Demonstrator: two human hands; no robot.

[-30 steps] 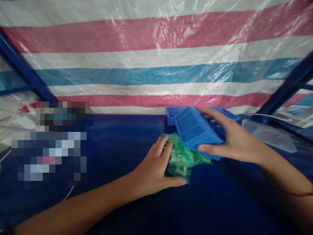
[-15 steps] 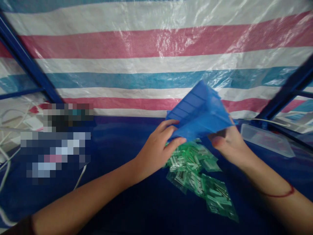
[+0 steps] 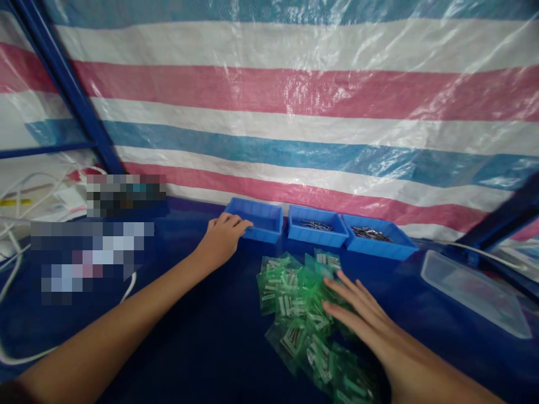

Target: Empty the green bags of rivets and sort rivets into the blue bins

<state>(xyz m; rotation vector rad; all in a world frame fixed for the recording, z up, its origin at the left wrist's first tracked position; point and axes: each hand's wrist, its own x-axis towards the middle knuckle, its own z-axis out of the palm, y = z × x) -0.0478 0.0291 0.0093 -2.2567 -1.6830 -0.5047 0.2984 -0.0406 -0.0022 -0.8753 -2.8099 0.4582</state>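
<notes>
My left hand (image 3: 224, 238) is closed over the near left corner of a blue plastic bin (image 3: 263, 231), fingers bent at its rim. Bare blue plastic shows inside that bin. My right hand (image 3: 357, 306), its fingers stretched out and apart, lies at the right side of a pile of green plastic bags (image 3: 295, 297). The fingertips seem to touch the upper bags. Small metal and pale strip-like pieces show through the bags. Two more bins stand to the right: a middle blue bin (image 3: 315, 238) with metal pieces (image 3: 316, 225) and a right blue bin (image 3: 379, 248) with dark metal pieces (image 3: 370, 233).
A clear plastic lid or tray (image 3: 475, 294) lies on the dark blue table (image 3: 202, 342) at the right. White cables (image 3: 12, 269) run along the left. Behind the bins hangs a striped plastic sheet (image 3: 269, 90), with blue metal posts (image 3: 67, 84) at both sides.
The blue bin that both hands held tilted over the bags now stands upright at the back. My left hand has moved left with it; my right hand has come down to the bags.
</notes>
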